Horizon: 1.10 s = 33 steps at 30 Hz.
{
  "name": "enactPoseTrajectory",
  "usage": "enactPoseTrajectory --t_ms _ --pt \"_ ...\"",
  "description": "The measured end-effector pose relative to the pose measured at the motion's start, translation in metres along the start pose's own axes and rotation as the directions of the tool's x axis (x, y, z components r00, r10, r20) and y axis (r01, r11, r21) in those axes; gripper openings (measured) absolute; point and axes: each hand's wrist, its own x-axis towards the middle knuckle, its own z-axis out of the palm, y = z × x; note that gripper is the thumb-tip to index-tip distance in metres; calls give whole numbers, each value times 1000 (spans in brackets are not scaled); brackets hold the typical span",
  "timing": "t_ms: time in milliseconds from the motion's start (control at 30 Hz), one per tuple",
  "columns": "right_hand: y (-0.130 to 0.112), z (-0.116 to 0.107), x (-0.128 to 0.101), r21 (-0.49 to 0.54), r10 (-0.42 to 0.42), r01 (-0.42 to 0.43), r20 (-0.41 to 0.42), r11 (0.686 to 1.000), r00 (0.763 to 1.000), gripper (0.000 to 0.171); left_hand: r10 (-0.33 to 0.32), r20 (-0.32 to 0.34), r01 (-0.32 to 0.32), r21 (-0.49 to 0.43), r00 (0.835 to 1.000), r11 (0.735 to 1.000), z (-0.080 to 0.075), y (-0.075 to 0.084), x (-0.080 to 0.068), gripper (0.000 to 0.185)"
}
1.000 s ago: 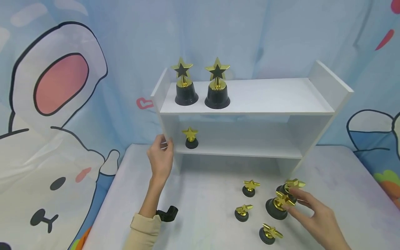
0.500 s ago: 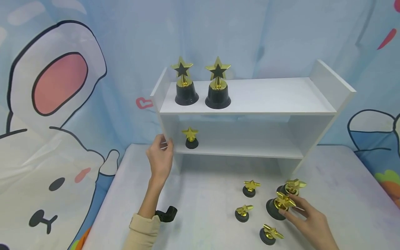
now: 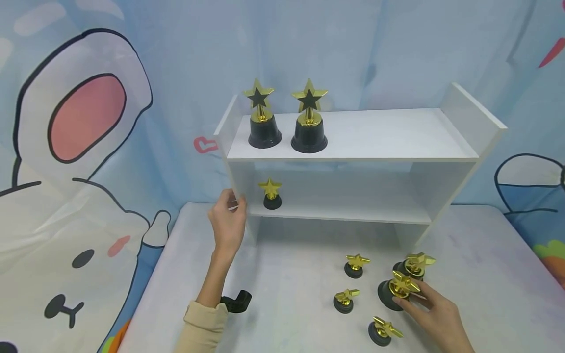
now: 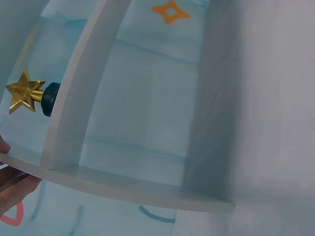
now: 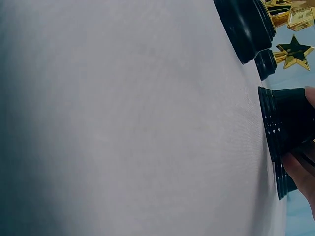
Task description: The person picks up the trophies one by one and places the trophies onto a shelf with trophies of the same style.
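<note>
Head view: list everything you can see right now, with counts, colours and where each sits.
Shelf unit: 1, white, at the back of the table.
Large star trophies on top shelf: 2, gold with black bases, upright, left end.
Small star trophy on middle shelf: 1, gold and black, left end.
Large star trophies on table: 2, gold and black, right front.
Small star trophies on table: 3, gold and black, left of the large ones.
Table: 1, pale grey.
Backdrop: 1, blue cartoon print.
Left hand: holds the shelf unit's left side panel.
Right hand: grip on the nearer large table trophy.
</note>
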Motion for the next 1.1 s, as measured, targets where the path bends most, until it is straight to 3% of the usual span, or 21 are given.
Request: enactPoseTrajectory --t_ms 600,1100 --pt "-3 -8 -3 -25 0 1 14 1000 1000 70 14 -5 -14 5 1000 1000 0 0 0 15" --pt "-14 -30 -12 -78 -80 78 -21 994 997 67 0 -8 0 -4 1000 1000 0 -1 0 15"
